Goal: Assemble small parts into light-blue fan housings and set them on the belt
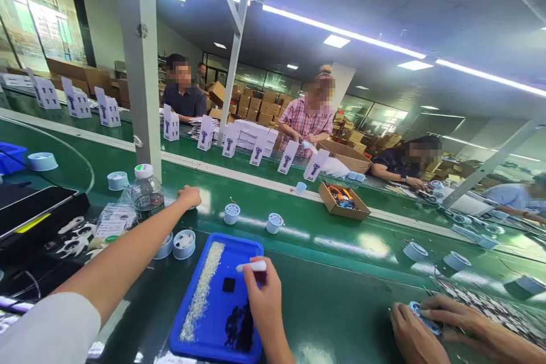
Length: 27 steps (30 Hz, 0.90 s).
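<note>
right grip pinches a small white tube-like tool btwn thumb & fingers, held over the blue tray. under and just left of that grip the tray holds a strip of pale small bits, one black square pad and a clump of dark pads. left grip is stretched well fwd, fingers curled down on the green conveyor belt; can't tell if it's holding anything. just left of the left grip stands a water bottle; right of it, a small round white-blue part and another on the belt. nearer along the left arm, two more round parts sit beside the tray. far right of the right grip, a co-worker's two hands work a round part on the counter. beyond, an open cardboard box.
</note>
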Tool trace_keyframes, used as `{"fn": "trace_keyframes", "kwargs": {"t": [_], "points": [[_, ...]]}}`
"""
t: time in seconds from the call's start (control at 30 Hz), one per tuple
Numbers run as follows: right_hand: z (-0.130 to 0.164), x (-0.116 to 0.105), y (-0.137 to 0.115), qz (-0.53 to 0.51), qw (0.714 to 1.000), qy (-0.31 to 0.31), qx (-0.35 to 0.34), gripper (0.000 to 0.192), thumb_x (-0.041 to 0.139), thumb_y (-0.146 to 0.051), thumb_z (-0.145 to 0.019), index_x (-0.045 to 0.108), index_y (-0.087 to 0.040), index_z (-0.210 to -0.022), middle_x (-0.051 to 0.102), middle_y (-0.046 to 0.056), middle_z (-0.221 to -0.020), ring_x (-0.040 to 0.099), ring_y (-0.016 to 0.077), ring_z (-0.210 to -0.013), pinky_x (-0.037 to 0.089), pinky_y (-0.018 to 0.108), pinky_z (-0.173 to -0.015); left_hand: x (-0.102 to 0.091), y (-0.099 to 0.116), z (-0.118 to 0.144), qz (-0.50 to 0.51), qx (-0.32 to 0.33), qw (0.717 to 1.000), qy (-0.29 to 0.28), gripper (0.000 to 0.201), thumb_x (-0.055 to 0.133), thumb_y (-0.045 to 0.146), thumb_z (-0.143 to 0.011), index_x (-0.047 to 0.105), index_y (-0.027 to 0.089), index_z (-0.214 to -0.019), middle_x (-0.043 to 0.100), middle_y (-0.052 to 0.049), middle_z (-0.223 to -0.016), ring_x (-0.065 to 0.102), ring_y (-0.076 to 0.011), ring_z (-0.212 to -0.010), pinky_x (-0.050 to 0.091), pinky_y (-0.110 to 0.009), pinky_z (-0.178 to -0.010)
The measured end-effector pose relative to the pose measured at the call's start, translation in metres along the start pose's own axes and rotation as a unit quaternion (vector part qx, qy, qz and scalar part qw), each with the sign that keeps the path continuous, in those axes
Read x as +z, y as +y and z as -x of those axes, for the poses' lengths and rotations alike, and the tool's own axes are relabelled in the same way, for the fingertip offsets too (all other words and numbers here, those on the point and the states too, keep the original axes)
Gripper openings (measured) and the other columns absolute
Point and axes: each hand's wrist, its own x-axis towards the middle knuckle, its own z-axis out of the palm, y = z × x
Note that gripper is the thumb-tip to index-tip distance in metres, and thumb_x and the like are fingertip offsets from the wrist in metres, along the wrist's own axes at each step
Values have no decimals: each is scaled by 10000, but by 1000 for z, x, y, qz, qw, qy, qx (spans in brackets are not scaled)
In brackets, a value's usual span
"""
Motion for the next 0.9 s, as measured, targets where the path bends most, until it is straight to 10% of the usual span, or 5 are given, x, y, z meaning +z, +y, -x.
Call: {"fn": "trace_keyframes", "kwargs": {"t": [0.27, 0.47, 0.9], "points": [[-29, 21, 21, -53, 998, -39, -13, 303, 455, -470, -884, 547, -187, -828, 592, 11, -698, 566, 146, -611, 488, 269, -600, -39, 53, 92, 30, 101, 994, 34, 353, 555, 437, -774, 627, 231, -1051, 550, -57, -1175, 562, -232, -930, 450, -281, -737], [-26, 19, 27, -37, 998, -42, -7, 295, 466, -456, -886, 563, -179, -865, 589, 8, -706, 571, 143, -619, 487, 268, -617, -56, 17, 167, 201, -16, 979, 29, 451, 694, 527, -642, 650, 274, -1012, 636, -38, -1096, 602, -242, -852, 458, -263, -665], [-22, 9, 28, 61, 993, -76, -71, 222, 411, -380, -922, 511, -196, -849, 534, -10, -738, 511, 127, -665, 422, 244, -648, -27, -25, 193, 400, -147, 903, 55, 605, 756, 515, -584, 585, 256, -1103, 667, -80, -1068, 625, -277, -970, 509, -340, -821]]}}
